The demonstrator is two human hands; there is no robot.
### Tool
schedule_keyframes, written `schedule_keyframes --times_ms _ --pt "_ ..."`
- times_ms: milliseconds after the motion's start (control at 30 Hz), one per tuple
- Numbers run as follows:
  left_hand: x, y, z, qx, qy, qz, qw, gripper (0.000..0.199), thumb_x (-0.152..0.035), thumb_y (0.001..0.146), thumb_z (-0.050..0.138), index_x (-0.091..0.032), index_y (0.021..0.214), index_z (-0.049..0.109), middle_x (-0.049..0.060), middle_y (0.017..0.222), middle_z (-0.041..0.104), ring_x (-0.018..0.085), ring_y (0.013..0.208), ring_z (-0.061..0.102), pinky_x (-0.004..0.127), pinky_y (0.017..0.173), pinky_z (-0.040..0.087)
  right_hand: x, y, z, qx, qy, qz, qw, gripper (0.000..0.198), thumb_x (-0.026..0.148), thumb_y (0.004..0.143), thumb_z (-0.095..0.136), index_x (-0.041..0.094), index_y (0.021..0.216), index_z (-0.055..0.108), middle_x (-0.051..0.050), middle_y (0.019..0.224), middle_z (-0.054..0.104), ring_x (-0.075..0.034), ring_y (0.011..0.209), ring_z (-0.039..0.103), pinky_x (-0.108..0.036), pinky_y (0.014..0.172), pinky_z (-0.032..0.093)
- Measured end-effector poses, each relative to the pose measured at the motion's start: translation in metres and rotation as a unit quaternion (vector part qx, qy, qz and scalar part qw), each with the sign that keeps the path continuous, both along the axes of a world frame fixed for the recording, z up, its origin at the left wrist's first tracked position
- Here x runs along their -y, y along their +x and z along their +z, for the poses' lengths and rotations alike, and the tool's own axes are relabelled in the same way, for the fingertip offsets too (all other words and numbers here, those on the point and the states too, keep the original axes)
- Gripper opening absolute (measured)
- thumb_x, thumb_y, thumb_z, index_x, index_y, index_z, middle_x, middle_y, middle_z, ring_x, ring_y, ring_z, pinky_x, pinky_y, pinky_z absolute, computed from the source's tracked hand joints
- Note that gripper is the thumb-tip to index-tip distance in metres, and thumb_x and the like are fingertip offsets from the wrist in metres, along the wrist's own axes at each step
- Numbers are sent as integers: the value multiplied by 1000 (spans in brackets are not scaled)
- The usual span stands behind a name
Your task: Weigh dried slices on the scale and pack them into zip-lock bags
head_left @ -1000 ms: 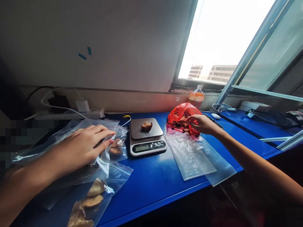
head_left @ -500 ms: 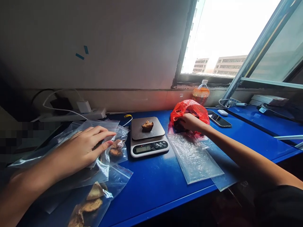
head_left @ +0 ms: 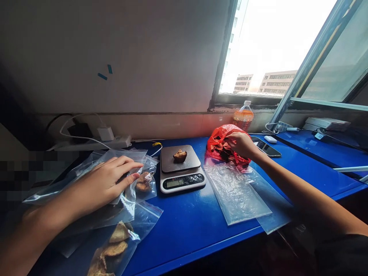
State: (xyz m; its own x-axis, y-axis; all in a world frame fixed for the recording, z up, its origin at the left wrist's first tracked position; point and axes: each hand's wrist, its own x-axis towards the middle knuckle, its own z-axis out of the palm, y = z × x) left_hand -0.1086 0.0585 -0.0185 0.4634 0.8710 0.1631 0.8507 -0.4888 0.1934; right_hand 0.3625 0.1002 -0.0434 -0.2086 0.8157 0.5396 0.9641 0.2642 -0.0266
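My left hand (head_left: 115,178) lies with fingers stretched out over a pile of clear zip bags (head_left: 97,218). Inside one bag are brown dried slices (head_left: 115,249); another holds a rounder brown piece (head_left: 143,182). A kitchen scale (head_left: 182,182) stands between my hands, its display lit. On its plate rests a small heap of brown dried pieces (head_left: 180,155). My right hand (head_left: 240,143) is at the opening of a red plastic bag (head_left: 215,134), fingers pinched together. What they grip is too small to make out. Reddish-brown dried pieces (head_left: 221,149) show inside the bag.
Flat clear bags (head_left: 235,195) lie before the red bag, reaching the front edge of the blue table (head_left: 184,230). Behind stands a drink bottle (head_left: 243,117). A phone (head_left: 267,147) and a white earbud case (head_left: 270,139) lie to the right. A power strip (head_left: 117,142) runs along the wall.
My right hand has risen out of the red bag to its opening, uncovering the pieces inside. The scale's display shows different digits. My left hand stays on the clear bags.
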Motion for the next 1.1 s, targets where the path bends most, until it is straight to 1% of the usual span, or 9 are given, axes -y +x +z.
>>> schedule_keyframes --times_ms 133,267,367,433,533,633,733,933,1100 --pt "2 3 3 -16 -4 -8 1000 62 -62 92 34 -26 130 68 7 126 65 29 119 60 45 103 45 39 -33 9 13 11 121 992 28 17 94 53 21 96 81 -8 96 79 -21 86 71 -32 77 51" --pt "4 5 6 -22 -11 -8 1000 65 -61 92 33 -23 131 68 9 127 65 29 118 60 46 103 45 70 -79 20 37 48 138 989 25 20 97 55 23 95 80 -6 94 77 -20 84 68 -31 72 49" --pt "3 2 3 -12 -8 -13 1000 61 -62 94 34 -27 132 66 6 129 64 28 121 59 45 104 44 67 -108 19 79 49 88 992 27 17 97 53 18 88 78 -8 90 76 -21 82 66 -32 73 46" --pt "1 -2 1 -9 -7 -17 1000 58 -62 95 34 -30 133 65 5 131 64 27 122 58 43 105 44 57 -122 14 103 6 76 992 26 14 96 53 16 86 77 -9 90 76 -21 82 66 -32 74 46" --pt "1 -4 0 -11 -7 -20 1000 58 -61 96 33 -29 132 66 5 131 64 27 123 57 42 105 44 45 -131 10 77 -58 147 984 22 19 98 55 17 101 77 -9 99 77 -20 88 69 -31 79 49" --pt "2 -2 1 -16 -3 -23 1000 57 -59 96 33 -29 131 67 5 130 64 27 122 58 42 104 45 44 -117 13 2 -1 195 981 28 26 100 55 17 120 71 -11 112 76 -22 101 69 -33 87 52" --pt "4 0 3 -23 1 -23 999 58 -58 95 34 -28 132 67 6 129 65 28 121 59 42 103 46 45 -84 20 -28 64 164 984 28 25 100 51 17 117 72 -12 110 76 -24 98 69 -37 87 53" --pt "1 -1 1 -23 -11 -8 1000 61 -62 93 35 -28 135 65 6 130 64 29 121 59 44 102 46 20 -8 10 60 -44 52 996 23 19 92 55 15 99 76 -15 100 75 -29 100 68 -42 92 52" --pt "-1 -3 -3 -5 -3 -9 1000 56 -60 95 36 -31 132 67 4 130 65 27 121 59 41 104 45 -12 14 8 -109 -88 20 990 38 11 82 57 14 117 73 -17 121 72 -29 111 68 -42 98 52"
